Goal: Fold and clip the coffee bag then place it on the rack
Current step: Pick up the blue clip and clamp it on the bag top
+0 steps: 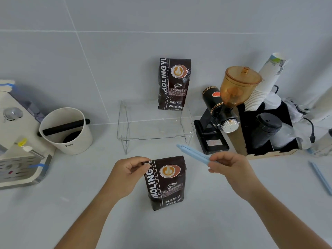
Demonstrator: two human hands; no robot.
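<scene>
A dark brown coffee bag (166,184) stands upright on the counter in front of me, its top folded down. My left hand (128,172) pinches the folded top at its left corner. To the right of the bag, my right hand (228,168) holds a long light-blue sealing clip (193,153), which points up and left, just off the bag's top right corner. Behind them stands a clear acrylic rack (154,123). On its right half a second, identical coffee bag (173,84) leans against the wall.
A white knock box (67,131) and a cream espresso machine (16,141) stand at the left. A black grinder with an amber hopper (231,103) and a box of cups and lids (265,126) stand at the right. Another blue clip (320,177) lies at the far right.
</scene>
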